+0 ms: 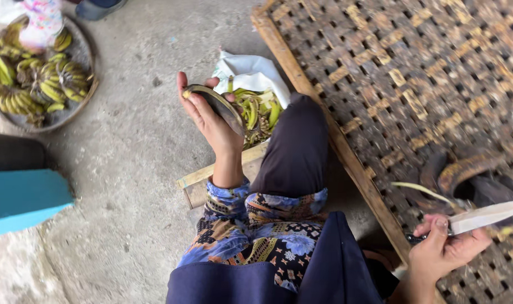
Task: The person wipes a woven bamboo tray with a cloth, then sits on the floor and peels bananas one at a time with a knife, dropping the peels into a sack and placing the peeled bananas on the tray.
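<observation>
Holding banana [216,106] in left hand [211,121], knife [481,217] in right hand [445,250].

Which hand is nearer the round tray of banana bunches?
Left. The left hand, holding a dark banana peel, is right of the tray; the right hand, gripping a knife, is far right.

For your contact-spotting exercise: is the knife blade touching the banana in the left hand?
Apart. The head view shows the knife in the right hand, far from the left hand's banana.

Dark banana peel [217,104], pale knife [484,215]
</observation>
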A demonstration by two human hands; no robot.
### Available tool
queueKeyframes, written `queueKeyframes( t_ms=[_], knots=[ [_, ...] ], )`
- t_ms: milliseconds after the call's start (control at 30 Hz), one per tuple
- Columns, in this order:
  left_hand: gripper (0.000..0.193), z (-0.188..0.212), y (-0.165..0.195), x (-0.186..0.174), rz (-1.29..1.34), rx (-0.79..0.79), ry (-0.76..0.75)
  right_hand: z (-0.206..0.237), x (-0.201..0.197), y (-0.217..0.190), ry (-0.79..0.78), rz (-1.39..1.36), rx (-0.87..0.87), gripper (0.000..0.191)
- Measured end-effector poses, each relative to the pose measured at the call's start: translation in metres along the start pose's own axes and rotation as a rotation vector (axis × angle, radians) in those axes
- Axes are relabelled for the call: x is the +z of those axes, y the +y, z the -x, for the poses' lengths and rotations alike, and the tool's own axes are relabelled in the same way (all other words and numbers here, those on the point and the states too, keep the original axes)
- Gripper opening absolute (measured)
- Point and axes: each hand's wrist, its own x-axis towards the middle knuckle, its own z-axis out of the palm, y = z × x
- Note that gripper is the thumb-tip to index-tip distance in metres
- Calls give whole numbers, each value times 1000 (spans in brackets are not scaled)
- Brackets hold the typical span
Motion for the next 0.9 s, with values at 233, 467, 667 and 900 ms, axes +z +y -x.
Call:
queueKeyframes(
  t_ms=[233, 467, 667, 900],
  knots=[
    [41, -28, -82, -81, 104, -132, 349, -36, 169, -41, -635, -281, 175, 41],
    [34, -29, -74, -62, 14, 109, 278, -29, 342, -69, -1071, 190, 4, 50],
    [39, -34, -51, -60, -107, 299, 343, -16, 388, -77, -1064, 160, -297, 52],
    [46, -32, -61, -69, -55, 515, 347, -25, 421, -39, -1168, -121, -135, 43]
  ],
)
